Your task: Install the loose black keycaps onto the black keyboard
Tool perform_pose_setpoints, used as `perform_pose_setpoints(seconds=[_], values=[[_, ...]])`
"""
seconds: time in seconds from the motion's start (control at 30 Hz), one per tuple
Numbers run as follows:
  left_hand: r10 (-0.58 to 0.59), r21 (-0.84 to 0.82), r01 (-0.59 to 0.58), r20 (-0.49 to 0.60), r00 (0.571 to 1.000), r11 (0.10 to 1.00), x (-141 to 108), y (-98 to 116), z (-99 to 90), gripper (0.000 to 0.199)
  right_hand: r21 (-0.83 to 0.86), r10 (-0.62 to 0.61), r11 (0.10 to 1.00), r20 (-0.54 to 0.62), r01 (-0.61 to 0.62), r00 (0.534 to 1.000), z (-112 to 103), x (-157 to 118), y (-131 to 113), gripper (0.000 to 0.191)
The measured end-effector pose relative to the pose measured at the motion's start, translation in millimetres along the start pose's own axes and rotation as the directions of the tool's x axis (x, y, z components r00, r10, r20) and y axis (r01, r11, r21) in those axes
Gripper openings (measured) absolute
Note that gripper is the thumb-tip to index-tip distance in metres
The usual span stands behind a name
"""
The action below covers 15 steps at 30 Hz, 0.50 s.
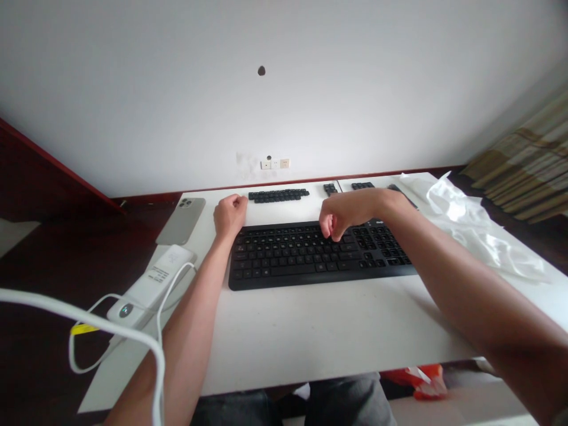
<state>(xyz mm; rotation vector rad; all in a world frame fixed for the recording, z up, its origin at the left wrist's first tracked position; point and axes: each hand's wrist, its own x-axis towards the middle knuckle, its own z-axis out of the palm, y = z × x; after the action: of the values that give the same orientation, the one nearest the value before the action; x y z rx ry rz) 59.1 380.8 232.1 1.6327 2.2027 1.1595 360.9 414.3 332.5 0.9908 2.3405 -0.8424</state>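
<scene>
A black keyboard (284, 269) lies on the white table (310, 331), with keycaps on its left and middle parts and what look like bare key sockets at its right end. Above the keyboard's right-middle part is my right hand (337, 218), its fingers curled and pinched down at the upper key rows; anything between the fingertips is hidden. My left hand (231, 214) rests closed on the table just beyond the keyboard's upper left corner, and its fingers hide whatever may be inside. Loose black keycaps (278, 196) stand in rows behind the keyboard, with smaller groups (362, 186) farther right.
A phone (181, 222) and a white power bank-like device (153, 287) with white cables lie along the left edge. Crumpled clear plastic (479, 231) covers the right side. Behind the table is a wall with sockets (275, 164). A red bag (426, 381) shows below the front edge.
</scene>
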Motion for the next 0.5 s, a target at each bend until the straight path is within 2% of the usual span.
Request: perform_pose_setpoints(seconds=[0.33,0.5], values=[[0.0,0.015,0.0,0.005,1.0,1.0,-1,2,-0.8,0.032,-0.055,0.034,0.998,0.02,-0.033,0.999,2,3,-8,0.031],[0.004,0.01,-0.004,-0.001,1.0,1.0,0,2,-0.2,0.032,-0.13,0.051,0.99,-0.033,-0.055,0.998,5,-1,-18,0.026]])
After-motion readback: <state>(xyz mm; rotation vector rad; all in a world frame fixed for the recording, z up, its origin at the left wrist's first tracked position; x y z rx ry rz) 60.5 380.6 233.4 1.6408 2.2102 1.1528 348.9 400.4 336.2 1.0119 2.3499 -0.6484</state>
